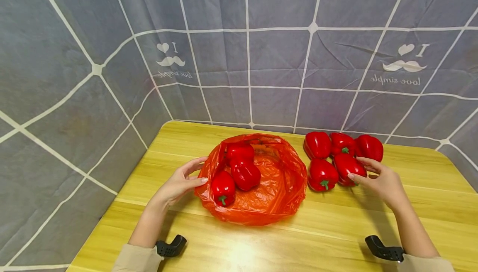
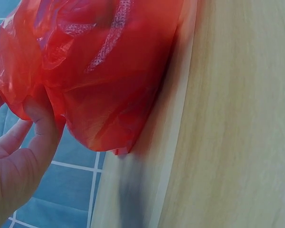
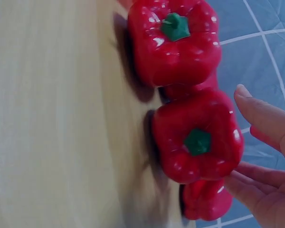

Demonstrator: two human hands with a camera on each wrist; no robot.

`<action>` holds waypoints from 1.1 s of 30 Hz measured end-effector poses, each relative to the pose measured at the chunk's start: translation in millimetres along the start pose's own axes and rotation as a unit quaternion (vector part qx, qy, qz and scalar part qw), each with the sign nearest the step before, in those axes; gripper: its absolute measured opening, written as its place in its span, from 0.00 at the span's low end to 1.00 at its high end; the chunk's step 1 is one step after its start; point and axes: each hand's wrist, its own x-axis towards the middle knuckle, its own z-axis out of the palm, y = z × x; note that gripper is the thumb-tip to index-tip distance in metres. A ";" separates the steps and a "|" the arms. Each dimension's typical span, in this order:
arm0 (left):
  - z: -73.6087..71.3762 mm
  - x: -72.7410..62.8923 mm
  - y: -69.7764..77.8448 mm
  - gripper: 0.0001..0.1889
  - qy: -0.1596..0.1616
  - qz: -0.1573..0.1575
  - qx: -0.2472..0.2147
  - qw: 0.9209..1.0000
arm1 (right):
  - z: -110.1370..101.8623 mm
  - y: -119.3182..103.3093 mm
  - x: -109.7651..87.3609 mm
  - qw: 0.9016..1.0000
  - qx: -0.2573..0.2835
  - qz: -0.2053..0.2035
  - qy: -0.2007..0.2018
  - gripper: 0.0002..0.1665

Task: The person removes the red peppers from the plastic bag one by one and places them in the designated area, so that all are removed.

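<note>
A red plastic bag (image 1: 278, 197) stands with its mouth spread wide, holding three glossy red bell peppers (image 1: 223, 187). My left hand (image 1: 183, 180) pinches the bag's left rim between thumb and fingers; in the left wrist view the thin film (image 2: 109, 90) bunches at the thumb. To the bag's right, several more red bell peppers (image 1: 317, 145) sit close together in two rows. My right hand (image 1: 382, 180) is at the front-row right pepper (image 1: 347, 167). In the right wrist view, fingers touch that pepper's (image 3: 218, 114) side, while the thumb stands off from it.
Everything rests on a wood-grain table (image 1: 179, 143) with rounded back corners. A grey curtain (image 1: 276, 56) with white lines hangs behind and at the left. Black wrist mounts (image 1: 171, 247) stick out at both sleeves.
</note>
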 end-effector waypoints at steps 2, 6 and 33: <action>0.0 0.1 0.2 0.37 0.000 0.000 0.002 1.000 | -2.2 -2.0 0.5 1.000 0.014 -0.006 0.006 0.34; 0.1 0.4 0.8 0.37 0.000 -0.001 0.006 1.000 | -8.0 -9.8 1.0 0.999 0.040 0.005 0.010 0.35; 2.4 0.2 4.3 0.36 0.000 -0.009 0.003 1.000 | 17.3 -95.4 25.8 0.982 0.153 -0.058 -0.097 0.35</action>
